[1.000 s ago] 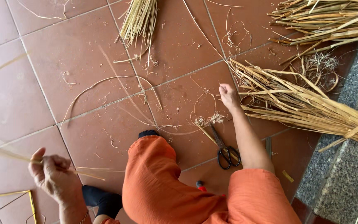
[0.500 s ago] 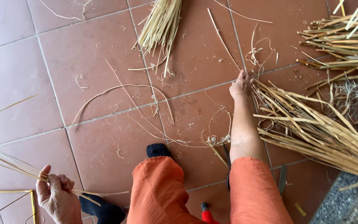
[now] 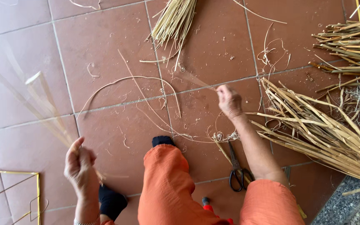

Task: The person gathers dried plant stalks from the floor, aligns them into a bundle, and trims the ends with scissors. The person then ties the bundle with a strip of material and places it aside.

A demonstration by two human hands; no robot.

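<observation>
the left hand (image 3: 80,164) is pinching blurred pale straw strips (image 3: 42,104) rising up-left. the right hand (image 3: 229,101) is gripping a thin strip (image 3: 192,79) over the tiled floor (image 3: 105,50), just beside the big straw bundle (image 3: 317,129). black scissors (image 3: 238,173) are lying beside the orange-clad knee (image 3: 167,187).

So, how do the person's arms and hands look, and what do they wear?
Both hands, the left hand and the right hand, are bare, without gloves. The forearms are bare too. A thin silver bracelet seems to sit at the left wrist. Orange trousers and dark socks are worn.
</observation>
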